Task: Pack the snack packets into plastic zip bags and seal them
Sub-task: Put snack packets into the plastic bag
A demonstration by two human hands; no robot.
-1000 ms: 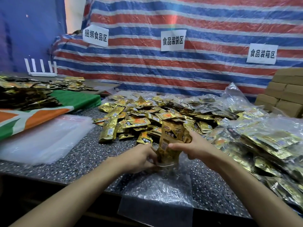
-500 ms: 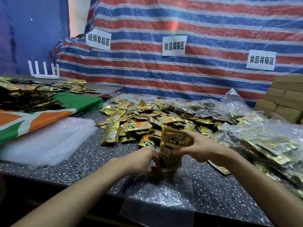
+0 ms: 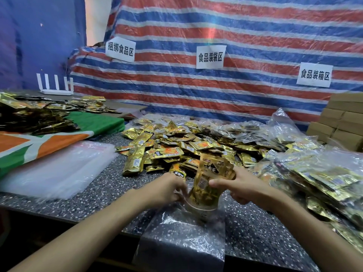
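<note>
Head view: right grip [image 3: 241,186] clasps upright packets [image 3: 211,173], bottoms inside zip bag [image 3: 182,238]; left grip [image 3: 167,188] pinches its mouth

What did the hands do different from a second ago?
The right hand pushed the bundle of snack packets slightly deeper into the zip bag. The left hand kept gripping the bag's mouth. Nothing was let go; the loose packet pile stayed put.

Snack packets [image 3: 176,146] lie heaped centre-back on the worktop [image 3: 98,195], empty zip bags [image 3: 59,173] stacked left of them, filled bags [image 3: 324,179] right. A zip bag [image 3: 182,238] overhangs the front edge, a packet bundle [image 3: 213,167] in its mouth.
</note>
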